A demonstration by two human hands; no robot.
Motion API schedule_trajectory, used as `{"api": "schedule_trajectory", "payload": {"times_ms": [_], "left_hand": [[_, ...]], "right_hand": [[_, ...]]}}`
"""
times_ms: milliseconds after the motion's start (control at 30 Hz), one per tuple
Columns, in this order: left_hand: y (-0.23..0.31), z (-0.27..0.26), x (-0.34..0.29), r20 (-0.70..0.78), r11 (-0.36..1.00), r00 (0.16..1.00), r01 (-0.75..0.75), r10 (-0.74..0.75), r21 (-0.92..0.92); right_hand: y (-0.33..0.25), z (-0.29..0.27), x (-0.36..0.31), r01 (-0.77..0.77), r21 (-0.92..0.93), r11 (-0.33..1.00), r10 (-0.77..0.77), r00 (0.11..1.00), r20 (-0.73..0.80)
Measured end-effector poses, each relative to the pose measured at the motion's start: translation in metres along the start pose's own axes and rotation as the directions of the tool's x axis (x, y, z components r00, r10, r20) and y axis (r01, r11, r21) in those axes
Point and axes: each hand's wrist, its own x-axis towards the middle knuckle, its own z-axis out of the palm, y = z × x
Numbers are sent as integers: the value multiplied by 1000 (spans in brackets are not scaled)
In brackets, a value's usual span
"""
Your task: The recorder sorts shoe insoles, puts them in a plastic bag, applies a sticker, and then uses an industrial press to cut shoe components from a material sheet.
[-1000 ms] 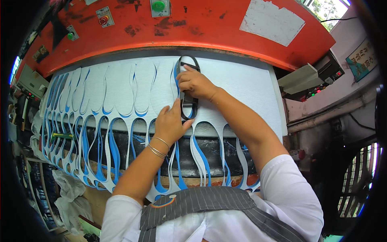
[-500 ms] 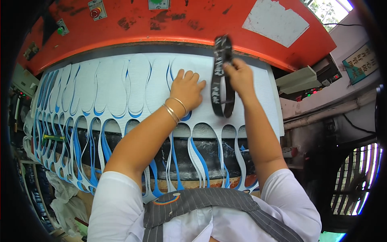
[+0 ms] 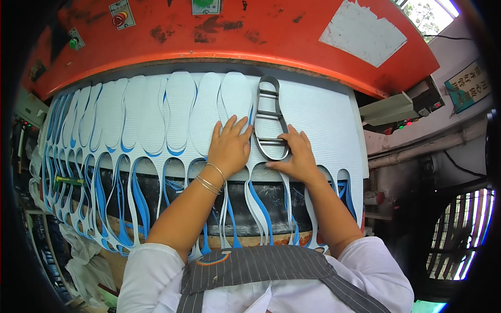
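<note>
A sole-shaped metal cutting die with crossbars stands on a white ribbed sheet. My right hand has hold of its lower right rim, the fingers along the side and the thumb near the rounded bottom end. Just left of the die, my left hand lies on the sheet with its fingers stretched out and nothing in them. Beyond those fingers is a cut sole shape, with more cut soles in a row to the left. Blue layers show under the white at the cut edges.
An orange-red machine beam with buttons spans the far side of the sheet. Cut-out strips of sheet hang over the near edge, before a black surface. A box with lit controls stands at the right.
My right hand has brought the die down from a raised, edge-on tilt to flat on the sheet, beside the last cut sole. My left hand has slid slightly nearer to me.
</note>
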Motion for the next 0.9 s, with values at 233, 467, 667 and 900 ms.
{"api": "schedule_trajectory", "payload": {"times_ms": [233, 467, 667, 900], "left_hand": [[-8, 6, 9, -7, 999, 1000, -11, 11, -39], [-56, 15, 45, -141, 867, 987, -136, 77, -480], [-249, -148, 73, -845, 855, 280, -125, -456, -503], [-416, -262, 6, -906, 939, 389, 343, -167, -26]], "right_hand": [[0, 6, 12, 51, 13, 999, -50, 994, -98], [0, -14, 20, -130, -330, 935, 116, 991, -61], [-100, -54, 96, 245, 47, 968, -206, 891, -404], [-180, -58, 225, 210, 53, 976, -107, 679, -726]]}}
